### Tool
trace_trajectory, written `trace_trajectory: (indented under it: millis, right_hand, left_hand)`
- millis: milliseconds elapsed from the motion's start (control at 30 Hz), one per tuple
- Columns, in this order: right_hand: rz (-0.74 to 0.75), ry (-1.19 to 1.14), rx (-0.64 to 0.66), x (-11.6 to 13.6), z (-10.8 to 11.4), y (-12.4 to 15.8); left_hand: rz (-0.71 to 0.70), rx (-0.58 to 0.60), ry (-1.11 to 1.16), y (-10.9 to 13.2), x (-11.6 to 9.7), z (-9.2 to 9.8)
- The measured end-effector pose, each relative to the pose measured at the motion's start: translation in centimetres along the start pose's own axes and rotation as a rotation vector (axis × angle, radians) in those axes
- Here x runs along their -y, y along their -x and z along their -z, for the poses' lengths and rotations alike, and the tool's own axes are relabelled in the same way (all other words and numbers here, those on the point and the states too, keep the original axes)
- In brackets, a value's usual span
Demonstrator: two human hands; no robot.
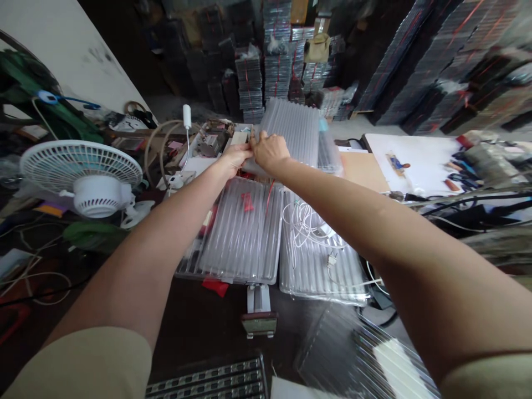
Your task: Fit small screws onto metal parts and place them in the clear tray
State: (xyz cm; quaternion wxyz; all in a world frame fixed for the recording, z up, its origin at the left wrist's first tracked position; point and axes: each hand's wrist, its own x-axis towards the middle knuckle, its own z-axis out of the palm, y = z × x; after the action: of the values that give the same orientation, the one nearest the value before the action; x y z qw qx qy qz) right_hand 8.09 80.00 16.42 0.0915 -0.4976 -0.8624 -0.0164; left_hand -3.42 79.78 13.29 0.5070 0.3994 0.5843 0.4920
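Observation:
Both my hands meet at the near left corner of a translucent ribbed plastic tray (297, 130) on the far part of the bench. My right hand (271, 151) lies over that corner with its fingers curled round the edge. From the left, my left hand (238, 156) reaches in, its fingers pressed together against the right fingertips; whatever they pinch is hidden. Closer to me is a stack of clear ribbed trays (243, 238) with a red scrap (247, 201) on it. To its right, a coiled white cable (305, 221) with a plug rests on another clear tray stack (322, 271).
A white fan (97, 194) stands on the left, near a small white lamp (187, 117). A metal fixture (259, 316) sits below the trays. Slotted black trays (216, 379) lie at the bottom. Tall tray stacks (277, 72) fill the background. A white board (415, 160) lies right.

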Motion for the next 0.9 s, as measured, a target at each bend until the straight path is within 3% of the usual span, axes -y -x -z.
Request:
trace_trajectory:
  millis: [133, 267, 400, 500, 600, 733, 833, 900]
  right_hand:
    - [-0.129, -0.044, -0.012, 1.6, -1.0, -0.2]
    - [-0.054, -0.029, -0.101, 0.8, -1.0, -0.9]
    - [0.056, 0.052, -0.18, -1.6, 0.9, -1.3]
    - [0.035, 0.126, -0.232, -3.6, 3.1, -1.1]
    - [-0.123, 0.119, -0.336, -5.4, 5.0, -0.8]
    - [-0.455, -0.088, -0.544, -8.7, 6.9, -0.8]
    - [-0.647, -0.219, -0.695, -11.9, 8.7, -0.2]
    - [-0.716, -0.275, -0.787, -13.7, 10.3, 1.0]
  left_hand:
    - [-0.011, -0.061, -0.005, -0.4, 0.1, -0.4]
    - [-0.022, -0.102, 0.006, -0.9, -0.4, -1.0]
    - [0.038, -0.158, 0.031, -1.6, -0.5, -1.2]
    - [0.084, -0.237, 0.072, -2.0, -0.1, -0.9]
    - [0.104, -0.281, 0.095, -2.3, 0.1, -0.8]
    - [0.091, -0.314, 0.074, -2.2, -0.2, -0.9]
    - [0.074, -0.374, 0.066, -1.7, -0.4, -0.3]
    - [0.067, -0.339, 0.035, -1.2, -0.7, 0.5]
